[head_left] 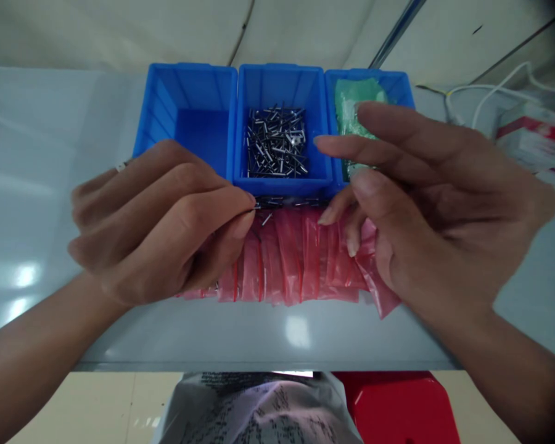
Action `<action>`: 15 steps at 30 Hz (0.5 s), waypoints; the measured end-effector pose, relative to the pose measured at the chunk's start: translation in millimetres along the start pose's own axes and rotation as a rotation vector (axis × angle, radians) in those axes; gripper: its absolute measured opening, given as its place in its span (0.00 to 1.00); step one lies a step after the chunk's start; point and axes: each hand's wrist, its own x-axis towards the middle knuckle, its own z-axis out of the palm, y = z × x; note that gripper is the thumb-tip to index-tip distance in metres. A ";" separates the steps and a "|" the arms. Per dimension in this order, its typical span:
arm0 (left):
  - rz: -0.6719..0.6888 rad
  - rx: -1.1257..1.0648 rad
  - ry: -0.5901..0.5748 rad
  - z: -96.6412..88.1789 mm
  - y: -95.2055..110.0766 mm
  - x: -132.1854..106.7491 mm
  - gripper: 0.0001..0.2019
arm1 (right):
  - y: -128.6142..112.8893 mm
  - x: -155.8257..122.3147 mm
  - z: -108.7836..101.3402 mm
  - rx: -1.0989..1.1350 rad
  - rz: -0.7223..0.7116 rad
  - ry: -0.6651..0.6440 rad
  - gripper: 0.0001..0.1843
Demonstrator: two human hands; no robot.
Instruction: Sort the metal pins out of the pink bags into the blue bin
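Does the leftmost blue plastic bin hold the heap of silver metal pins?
No, the heap of silver metal pins lies in the middle blue bin.

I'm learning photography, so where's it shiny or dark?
Head view: white glare spots on the gray table, left and near its front edge; head view: small gleams on the pink plastic bags; head view: top right corner fades to black.

silver ring (121, 166), pale grey black-printed garment (259, 413)
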 end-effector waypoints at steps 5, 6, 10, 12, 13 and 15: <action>0.217 0.143 0.033 3.9 -4.5 7.1 0.30 | 5.6 -4.6 -2.8 -0.616 -0.585 -0.360 0.16; 0.244 0.145 0.072 6.2 -5.3 8.0 0.24 | 7.7 -6.3 -1.0 -0.708 -0.657 -0.404 0.14; 0.201 0.168 0.114 14.2 -11.3 3.1 0.12 | 13.4 -11.9 6.7 -0.876 -0.666 -0.547 0.15; 0.129 0.176 0.155 15.7 -13.1 -2.2 0.09 | 13.6 -13.2 7.8 -0.887 -0.648 -0.579 0.16; 0.102 0.185 0.176 15.1 -12.0 -4.1 0.08 | 13.2 -13.6 8.0 -0.895 -0.642 -0.586 0.17; 0.027 0.197 0.179 10.1 -3.5 -4.1 0.05 | 12.3 -14.1 8.4 -0.909 -0.640 -0.588 0.16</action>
